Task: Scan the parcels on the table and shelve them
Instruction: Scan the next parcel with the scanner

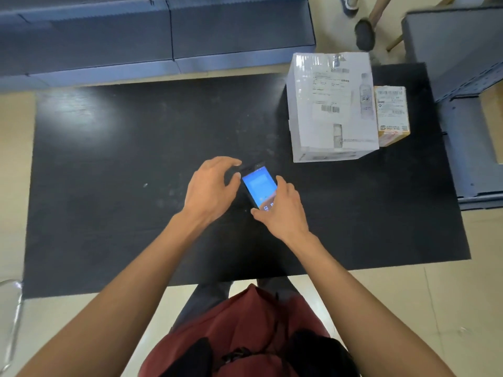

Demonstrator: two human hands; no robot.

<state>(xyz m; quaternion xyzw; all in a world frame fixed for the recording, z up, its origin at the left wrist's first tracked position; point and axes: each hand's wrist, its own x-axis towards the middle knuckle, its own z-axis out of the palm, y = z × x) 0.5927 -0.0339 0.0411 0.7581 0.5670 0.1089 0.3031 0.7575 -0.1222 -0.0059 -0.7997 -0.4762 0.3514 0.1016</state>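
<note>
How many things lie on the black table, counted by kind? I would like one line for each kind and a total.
Parcels: 2, the large white box and the small brown box
Handheld scanner: 1, between both hands
Total: 3

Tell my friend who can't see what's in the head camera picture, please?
Two bare hands reach for a handheld scanner with a lit blue screen on a black table: the right hand touches its near end, the left hand curves beside it. A big white parcel and a small brown parcel sit at the table's far right.
</note>
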